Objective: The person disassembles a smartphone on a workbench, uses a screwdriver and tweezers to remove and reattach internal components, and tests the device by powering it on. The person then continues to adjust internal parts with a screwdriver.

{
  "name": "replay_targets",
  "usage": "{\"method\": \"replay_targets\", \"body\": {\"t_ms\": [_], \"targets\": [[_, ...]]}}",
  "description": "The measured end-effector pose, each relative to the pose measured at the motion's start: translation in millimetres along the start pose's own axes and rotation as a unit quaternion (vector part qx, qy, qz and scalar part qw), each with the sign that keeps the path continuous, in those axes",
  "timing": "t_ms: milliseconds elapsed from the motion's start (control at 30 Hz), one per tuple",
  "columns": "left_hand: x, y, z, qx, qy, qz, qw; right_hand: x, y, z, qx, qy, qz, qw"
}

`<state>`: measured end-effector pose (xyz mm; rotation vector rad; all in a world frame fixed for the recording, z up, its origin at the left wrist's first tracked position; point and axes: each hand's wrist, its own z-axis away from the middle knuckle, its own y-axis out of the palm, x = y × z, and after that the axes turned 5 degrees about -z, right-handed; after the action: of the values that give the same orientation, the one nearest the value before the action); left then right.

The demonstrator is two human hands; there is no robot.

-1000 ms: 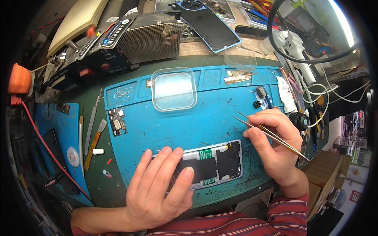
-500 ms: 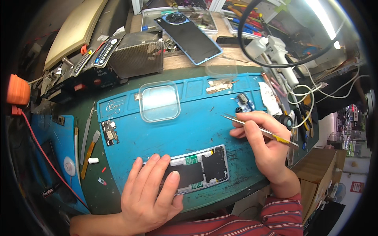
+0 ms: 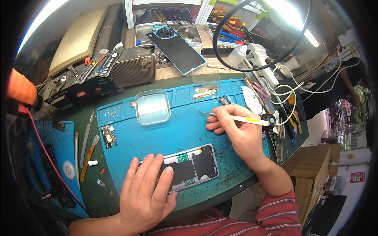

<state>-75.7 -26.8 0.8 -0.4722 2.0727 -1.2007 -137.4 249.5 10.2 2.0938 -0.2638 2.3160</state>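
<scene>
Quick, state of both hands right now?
Left hand: open, fingers extended over the opened phone.
Right hand: closed, holding tweezers; whether their tips grip anything cannot be told.

The phone shows black and green, the striped sleeve dark red.

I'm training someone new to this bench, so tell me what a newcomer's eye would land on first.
The bright blue mat filling the middle comes first, with the left hand spread over the left end of an opened phone near the mat's lower edge. Up and to the right, the right hand holds slim tweezers. A vivid orange object stands out at the far left.
</scene>
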Motion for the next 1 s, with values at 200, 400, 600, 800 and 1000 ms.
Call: {"method": "replay_targets", "body": {"t_ms": [200, 400, 600, 800, 1000], "targets": [[0, -1, 0, 0.005, 0.001, -0.003, 1.0, -1, 1, 0, 0.01, 0.01, -0.002, 1.0], [0, -3, 0, 0.007, 0.0, 0.0, 1.0, -3, 1, 2, 0.018, -0.011, 0.011, 1.0], [2, -6, 0, 0.015, 0.006, 0.008, 1.0, -3, 0, 1, 0.026, -0.015, -0.016, 0.999], [3, -15, -5, -0.037, -0.038, 0.055, 0.997, 4, -3, 8, 0.105, -0.034, -0.083, 0.99], [21, -37, -24, -0.059, -0.077, 0.118, 0.988, 11, 2, 24, 0.206, -0.014, -0.143, 0.968]]}}
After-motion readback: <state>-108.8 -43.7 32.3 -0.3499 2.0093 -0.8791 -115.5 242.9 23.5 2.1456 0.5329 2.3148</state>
